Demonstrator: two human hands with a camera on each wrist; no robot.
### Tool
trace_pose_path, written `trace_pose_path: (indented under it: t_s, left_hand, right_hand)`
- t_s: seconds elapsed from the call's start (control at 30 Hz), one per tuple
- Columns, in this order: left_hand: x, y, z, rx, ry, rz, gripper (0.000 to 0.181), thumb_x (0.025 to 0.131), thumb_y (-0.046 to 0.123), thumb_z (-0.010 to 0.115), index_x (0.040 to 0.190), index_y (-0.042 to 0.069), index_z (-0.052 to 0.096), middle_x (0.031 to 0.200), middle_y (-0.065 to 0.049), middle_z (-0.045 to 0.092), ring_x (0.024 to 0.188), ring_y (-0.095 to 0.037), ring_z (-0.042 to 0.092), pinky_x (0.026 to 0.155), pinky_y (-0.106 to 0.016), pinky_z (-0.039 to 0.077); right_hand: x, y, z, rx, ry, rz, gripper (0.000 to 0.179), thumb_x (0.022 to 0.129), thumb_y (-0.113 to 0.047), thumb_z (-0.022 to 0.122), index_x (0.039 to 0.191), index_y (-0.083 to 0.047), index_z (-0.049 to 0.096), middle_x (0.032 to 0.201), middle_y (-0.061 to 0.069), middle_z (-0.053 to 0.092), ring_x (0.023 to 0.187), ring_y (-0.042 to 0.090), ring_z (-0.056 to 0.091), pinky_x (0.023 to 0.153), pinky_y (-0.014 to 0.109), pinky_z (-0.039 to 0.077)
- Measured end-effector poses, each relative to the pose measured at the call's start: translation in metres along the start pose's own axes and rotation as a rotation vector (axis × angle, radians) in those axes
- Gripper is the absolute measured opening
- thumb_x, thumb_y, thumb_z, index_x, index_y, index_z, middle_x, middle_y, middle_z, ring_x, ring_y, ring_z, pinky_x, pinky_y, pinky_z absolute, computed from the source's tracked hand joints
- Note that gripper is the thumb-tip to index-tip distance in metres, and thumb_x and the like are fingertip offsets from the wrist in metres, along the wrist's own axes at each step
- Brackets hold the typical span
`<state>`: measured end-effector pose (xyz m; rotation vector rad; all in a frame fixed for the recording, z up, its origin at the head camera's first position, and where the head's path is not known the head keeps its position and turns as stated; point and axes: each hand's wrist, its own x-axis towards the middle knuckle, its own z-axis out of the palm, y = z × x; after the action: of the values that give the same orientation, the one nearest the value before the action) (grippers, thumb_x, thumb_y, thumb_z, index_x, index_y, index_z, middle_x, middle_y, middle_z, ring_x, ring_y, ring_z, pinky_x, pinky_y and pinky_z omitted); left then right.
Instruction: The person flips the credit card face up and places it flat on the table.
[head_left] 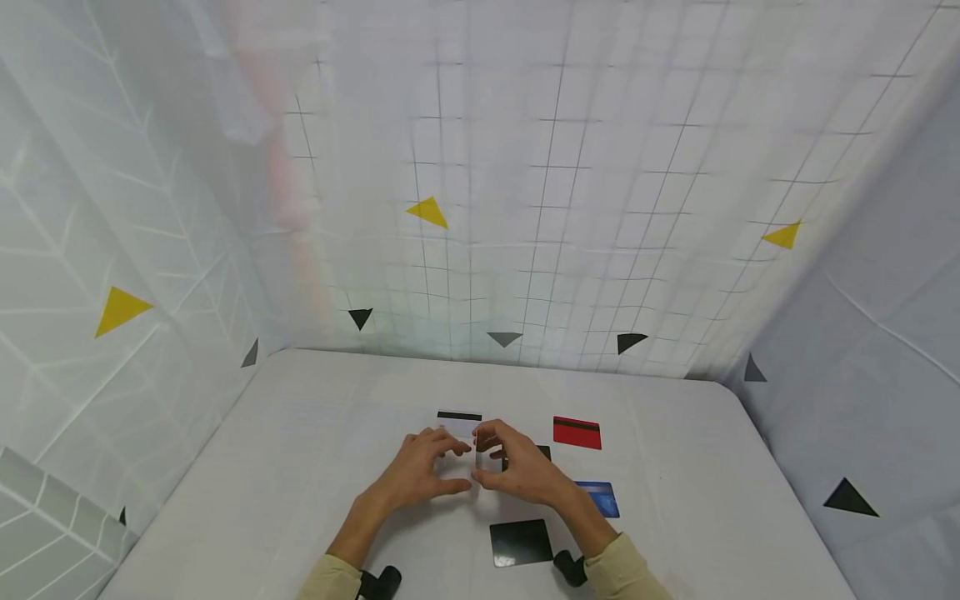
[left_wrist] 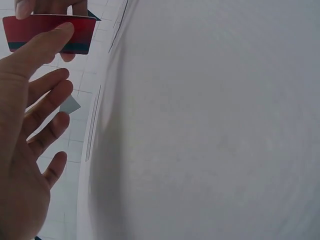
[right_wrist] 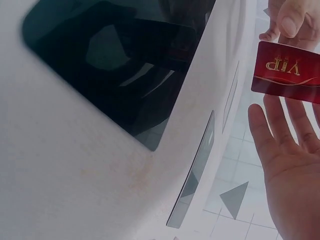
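My right hand (head_left: 521, 467) holds a red card (right_wrist: 285, 72) by its edges, thumb on one and fingers on the opposite one. It stands on edge in the head view. Gold "VIP" lettering shows on the face towards the right wrist camera; the other face has a dark stripe. My left hand (head_left: 416, 468) faces it from the left, fingers spread and slightly bent, and its thumb overlaps the card in the left wrist view. Behind the hands lies a white card (head_left: 459, 423) with a black stripe. A dark card (head_left: 545, 452) is partly hidden by my right hand.
On the white table (head_left: 247, 500) lie a second red card (head_left: 577, 433) at the back right, a blue card (head_left: 602, 500) beside the right forearm and a glossy black card (head_left: 521, 543) nearer me. White curtains (head_left: 480, 167) with yellow and black triangles enclose the table.
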<state>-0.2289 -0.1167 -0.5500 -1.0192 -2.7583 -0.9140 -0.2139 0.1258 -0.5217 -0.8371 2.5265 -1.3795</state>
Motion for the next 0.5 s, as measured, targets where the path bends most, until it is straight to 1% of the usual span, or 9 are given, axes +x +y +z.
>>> trace_pose_path:
  t_s: [0.1,0.2,0.37,0.5]
  left_hand:
    - [-0.0011,-0.0007,-0.0015,-0.027,0.025,0.017,0.051,0.084,0.055,0.076,0.123,0.023,0.069,0.111,0.009,0.065,0.108,-0.015,0.056,0.090,-0.045,0.036]
    - [-0.0018,-0.0016,-0.0025,-0.047,0.038,0.028,0.053,0.084,0.058,0.075,0.123,0.022,0.069,0.111,0.007,0.066,0.107,-0.017,0.057,0.089,-0.044,0.036]
    - [-0.0017,-0.0030,-0.0035,-0.077,0.044,0.019,0.056,0.084,0.061,0.073,0.124,0.023,0.068,0.112,0.009,0.065,0.107,-0.018,0.058,0.091,-0.044,0.036]
    - [-0.0012,-0.0032,-0.0045,-0.097,0.047,-0.002,0.057,0.082,0.062,0.074,0.125,0.025,0.068,0.113,0.008,0.066,0.105,-0.018,0.058,0.092,-0.045,0.036]
  right_hand:
    - [-0.0002,0.0004,-0.0002,-0.011,0.007,-0.010,0.061,0.089,-0.038,0.074,0.138,-0.013,0.047,0.120,-0.005,0.060,0.111,0.014,0.061,0.098,0.044,0.051]
    - [-0.0007,0.0002,-0.0007,-0.020,0.010,-0.017,0.060,0.089,-0.038,0.075,0.137,-0.015,0.048,0.118,-0.009,0.059,0.108,0.012,0.060,0.097,0.043,0.052]
    - [-0.0010,0.0005,-0.0021,-0.056,0.012,-0.028,0.060,0.088,-0.040,0.076,0.137,-0.019,0.050,0.119,-0.008,0.058,0.106,0.012,0.058,0.093,0.044,0.054]
    - [0.0000,-0.0001,-0.0033,-0.112,0.008,-0.024,0.060,0.088,-0.043,0.075,0.138,-0.019,0.052,0.120,-0.008,0.056,0.104,0.012,0.057,0.089,0.039,0.055]
